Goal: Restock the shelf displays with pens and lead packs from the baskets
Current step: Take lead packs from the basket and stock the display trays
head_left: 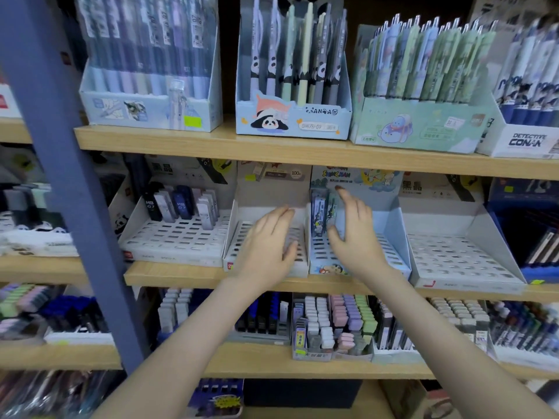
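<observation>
Several lead packs [321, 217] stand upright at the left edge of a cartoon-printed display tray [390, 228] on the middle shelf [169, 275], the right hand [355, 234] open just beside them, thumb low by their base, seemingly squaring them in their slots; the left hand [266, 246] hovers open, holding nothing, over the neighbouring slotted tray [266, 195], likely next for filling

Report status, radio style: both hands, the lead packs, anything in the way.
Left hand open over empty-looking slotted tray. Right hand open beside lead packs in cartoon display box. Nothing blocking; no basket in view.
</observation>
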The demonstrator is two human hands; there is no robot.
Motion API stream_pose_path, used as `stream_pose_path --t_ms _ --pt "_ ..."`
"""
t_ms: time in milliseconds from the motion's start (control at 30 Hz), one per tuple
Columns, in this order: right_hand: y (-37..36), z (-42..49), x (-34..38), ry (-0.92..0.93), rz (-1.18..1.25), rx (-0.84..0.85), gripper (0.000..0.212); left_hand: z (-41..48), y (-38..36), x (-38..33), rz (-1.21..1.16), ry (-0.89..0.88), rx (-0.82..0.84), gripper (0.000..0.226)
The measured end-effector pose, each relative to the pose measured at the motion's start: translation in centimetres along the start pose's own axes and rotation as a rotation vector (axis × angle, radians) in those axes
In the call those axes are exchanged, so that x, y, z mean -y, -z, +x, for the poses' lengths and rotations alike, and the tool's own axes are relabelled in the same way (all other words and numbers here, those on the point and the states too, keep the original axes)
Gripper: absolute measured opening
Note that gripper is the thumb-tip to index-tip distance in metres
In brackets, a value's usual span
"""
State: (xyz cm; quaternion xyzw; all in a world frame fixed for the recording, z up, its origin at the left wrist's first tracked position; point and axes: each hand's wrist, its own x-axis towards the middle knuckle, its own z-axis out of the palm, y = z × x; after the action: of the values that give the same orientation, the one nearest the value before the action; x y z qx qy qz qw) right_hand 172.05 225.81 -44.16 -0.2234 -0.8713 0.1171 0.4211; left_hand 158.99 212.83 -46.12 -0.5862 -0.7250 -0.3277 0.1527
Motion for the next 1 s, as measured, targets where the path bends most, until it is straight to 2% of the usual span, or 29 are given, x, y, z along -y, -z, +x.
stream_pose_path --t_ms 100,267,367,500,633,867,933,1000 --pt "-0.5 -3.6 3.8 0.11 0.073 -0.023 0.051 -4.4 1.6 1.2 0.0 -0.005 -0.022 0.054" --pt "-3.6 -7.9 8.2 0.266 0.062 0.144 0.048 -10.9 3.6 3.4 -0.014 -0.002 -0.01 0.056" --pt "-5.6 -9.3 10.5 0.27 0.112 0.193 0.046 -13.4 4.6 4.7 -0.002 0.03 -0.003 0.054" --pt "-8.8 -12.2 13.2 0.346 0.121 0.369 0.045 -17.6 4.5 6.3 -0.01 0.071 0.089 0.051" --pt "-10.9 -13.9 14.0 0.35 0.126 0.457 0.046 -20.2 4.4 8.0 0.004 0.11 0.123 0.048" --pt "-12.6 -13.7 13.5 0.277 0.108 0.439 0.047 -18.4 3.3 8.3 0.037 0.108 0.076 0.036" --pt "-13.8 -15.2 12.7 0.307 0.122 0.498 0.047 -20.4 2.2 9.0 0.041 0.151 0.131 0.035" --pt "-15.7 -18.0 11.4 0.322 0.107 0.622 0.05 -23.8 0.8 9.7 0.051 0.203 0.217 0.045"
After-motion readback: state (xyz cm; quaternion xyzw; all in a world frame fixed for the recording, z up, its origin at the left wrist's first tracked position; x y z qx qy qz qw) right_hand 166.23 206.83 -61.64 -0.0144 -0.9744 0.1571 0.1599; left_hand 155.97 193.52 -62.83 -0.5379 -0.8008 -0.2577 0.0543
